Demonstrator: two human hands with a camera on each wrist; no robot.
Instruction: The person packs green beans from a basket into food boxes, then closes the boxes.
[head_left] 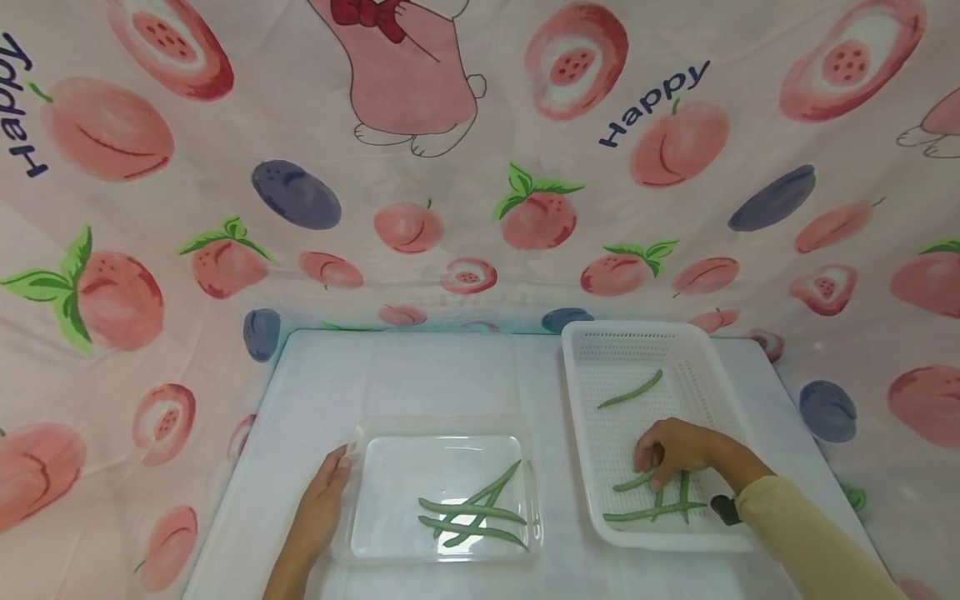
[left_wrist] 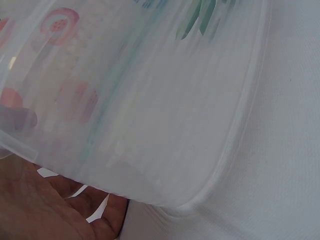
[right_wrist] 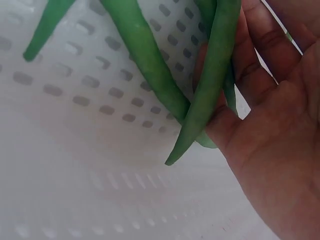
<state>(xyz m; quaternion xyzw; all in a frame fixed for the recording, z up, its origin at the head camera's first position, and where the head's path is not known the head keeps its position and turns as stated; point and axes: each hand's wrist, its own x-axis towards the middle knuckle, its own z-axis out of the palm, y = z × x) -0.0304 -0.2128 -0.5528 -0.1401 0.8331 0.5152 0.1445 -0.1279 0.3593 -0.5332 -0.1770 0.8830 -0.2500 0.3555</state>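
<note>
My left hand (head_left: pixel 321 500) holds the left edge of a clear plastic container (head_left: pixel 348 533). Its fingers (left_wrist: pixel 107 215) lie against the outer wall in the left wrist view. Several green beans (head_left: pixel 480 510) lie crossed inside, toward the right. Within the white perforated basket (head_left: pixel 581 417), my right hand (head_left: pixel 678 450) reaches down among more green beans (head_left: pixel 630 517). A green bean (right_wrist: pixel 212 80) is pinched at the thumb and fingertips in the right wrist view, with another bean (right_wrist: pixel 150 65) touching it. One bean (head_left: pixel 632 389) lies apart at the basket's far end.
Behind the container, its see-through lid (head_left: pixel 442 379) appears to lie folded back on the white table (head_left: pixel 315 375). The basket stands to the container's right, with a strip of table between them. Fruit-printed cloth (head_left: pixel 465 225) surrounds the table at the back and sides.
</note>
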